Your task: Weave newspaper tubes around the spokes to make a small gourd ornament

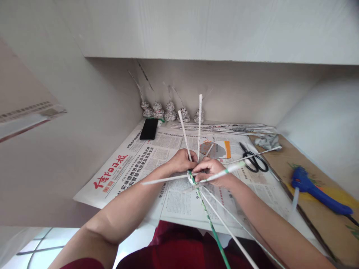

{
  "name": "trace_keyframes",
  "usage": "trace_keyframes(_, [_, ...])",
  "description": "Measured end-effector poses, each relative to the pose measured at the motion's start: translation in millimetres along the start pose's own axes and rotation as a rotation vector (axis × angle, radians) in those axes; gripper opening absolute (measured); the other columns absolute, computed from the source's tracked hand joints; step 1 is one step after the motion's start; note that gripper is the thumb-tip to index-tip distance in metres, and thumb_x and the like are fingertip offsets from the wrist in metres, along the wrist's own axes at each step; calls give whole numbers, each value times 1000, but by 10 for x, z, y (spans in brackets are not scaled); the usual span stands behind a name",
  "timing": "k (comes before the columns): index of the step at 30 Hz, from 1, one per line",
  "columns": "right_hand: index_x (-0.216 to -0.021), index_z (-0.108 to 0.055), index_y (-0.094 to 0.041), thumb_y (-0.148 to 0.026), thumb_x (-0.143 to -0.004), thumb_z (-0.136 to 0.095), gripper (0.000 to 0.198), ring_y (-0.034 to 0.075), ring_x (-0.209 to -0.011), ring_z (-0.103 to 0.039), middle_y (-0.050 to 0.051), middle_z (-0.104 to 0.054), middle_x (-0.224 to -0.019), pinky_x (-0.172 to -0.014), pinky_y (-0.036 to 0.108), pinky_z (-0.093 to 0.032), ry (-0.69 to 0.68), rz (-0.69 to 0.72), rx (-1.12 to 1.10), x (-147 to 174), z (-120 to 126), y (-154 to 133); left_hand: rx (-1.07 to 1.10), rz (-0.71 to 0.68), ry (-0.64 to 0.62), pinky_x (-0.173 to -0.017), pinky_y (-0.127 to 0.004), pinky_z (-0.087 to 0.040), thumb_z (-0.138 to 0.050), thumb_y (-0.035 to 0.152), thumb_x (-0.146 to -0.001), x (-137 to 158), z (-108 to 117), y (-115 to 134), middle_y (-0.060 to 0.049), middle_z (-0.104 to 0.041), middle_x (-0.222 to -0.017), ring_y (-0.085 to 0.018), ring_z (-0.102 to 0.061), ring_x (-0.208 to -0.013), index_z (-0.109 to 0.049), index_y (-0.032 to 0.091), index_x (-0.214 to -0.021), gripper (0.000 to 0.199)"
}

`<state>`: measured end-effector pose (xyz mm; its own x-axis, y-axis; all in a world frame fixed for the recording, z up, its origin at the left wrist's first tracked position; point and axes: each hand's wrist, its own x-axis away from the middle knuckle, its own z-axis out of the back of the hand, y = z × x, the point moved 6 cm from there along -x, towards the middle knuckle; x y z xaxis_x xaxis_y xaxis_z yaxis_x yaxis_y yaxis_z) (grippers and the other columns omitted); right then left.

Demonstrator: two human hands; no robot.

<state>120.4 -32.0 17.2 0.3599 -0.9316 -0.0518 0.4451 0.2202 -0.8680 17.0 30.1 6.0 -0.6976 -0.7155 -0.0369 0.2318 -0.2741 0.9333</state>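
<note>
Several thin rolled-paper sticks (199, 127) radiate from a small woven centre (192, 179) above the newspaper sheet (179, 194). My left hand (183, 161) is closed on the far left side of this weave, fingers bent around the stick bases. On the right side my right hand (213, 172) pinches the weave with thumb and fingers. A green-and-white paper stick (209, 218) runs from the centre down toward my lap, beside other white ones. My fingers partly hide the woven centre.
Several gourd-shaped woven paper pieces (170, 112) stand along the back wall near a black phone (149, 129). Loose paper sticks (224, 128) lie at the back. To the right are black scissors (254, 161), a crumpled grey cloth (267, 142) and a blue glue gun (316, 192) on cardboard.
</note>
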Motion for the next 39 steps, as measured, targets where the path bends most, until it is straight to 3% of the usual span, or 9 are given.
trace_keyframes(6, [-84,-71,-16,-44,-66,-78,34,15,-69,-62,4,-68,-77,-64,28,-50,-95,-91,-463,71,109,8,-11,7,13,-51,-19,-37,-66,24,-63,-17,1,-38,3,-56,-57,-9,-49,-54,-60,13,-66,13])
trace_keyframes(9, [-100,-70,-17,-41,-67,-79,41,17,-81,-63,6,-68,-91,-71,28,-51,-201,-62,-338,119,96,-78,7,4,-1,-51,-19,-37,-68,26,-63,-16,-8,-42,2,-57,-59,-9,-49,-54,-61,13,-67,15])
trace_keyframes(12, [-97,-69,-18,-37,-65,-80,39,18,-87,-64,6,-69,-95,-75,28,-51,-292,-64,-212,159,46,-146,12,-14,2,-52,-19,-38,-67,26,-64,-11,-10,-32,2,-56,-59,-9,-49,-54,-61,13,-68,15])
trace_keyframes(17, [-97,-69,-17,-46,-75,-69,37,18,-85,-62,7,-68,-92,-77,31,-49,-388,-25,-287,210,50,-240,58,-29,-28,-54,-20,-40,-68,25,-65,-6,-41,-8,1,-58,-61,-9,-51,-56,-61,12,-69,15])
trace_keyframes(22, [-66,-61,-20,-79,-60,-60,60,21,-68,-57,4,-59,-67,-69,37,-48,-129,-3,-549,180,282,-165,81,-54,14,-56,-21,-41,-71,28,-65,-22,-27,-11,0,-60,-63,-10,-53,-59,-62,12,-70,19])
trace_keyframes(26, [-69,-57,-22,-96,-53,-35,79,22,-68,-57,6,-57,-68,-66,38,-48,117,-19,-548,142,446,-63,121,-64,63,-56,-21,-41,-72,30,-67,-50,-10,-58,-1,-61,-66,-10,-54,-59,-63,12,-74,22])
trace_keyframes(29, [-75,-56,-23,-90,-60,-45,69,20,-68,-57,4,-59,-72,-66,36,-48,350,-28,-524,113,563,14,136,-53,131,-56,-22,-41,-72,31,-67,-65,26,-77,-1,-61,-65,-11,-54,-58,-62,11,-74,23])
trace_keyframes(32, [-76,-59,-22,-64,-64,-70,45,16,-64,-56,1,-61,-71,-65,31,-47,523,-59,-396,105,619,89,113,-81,208,-58,-22,-42,-71,31,-69,-61,75,-37,-1,-62,-65,-11,-54,-59,-63,11,-73,22])
trace_keyframes(39, [-87,-66,-18,-49,-72,-70,34,15,-65,-59,3,-66,-75,-61,28,-47,553,-118,-116,95,548,203,176,-132,317,-60,-22,-44,-69,29,-71,-31,111,29,-1,-64,-67,-11,-56,-61,-63,13,-72,18])
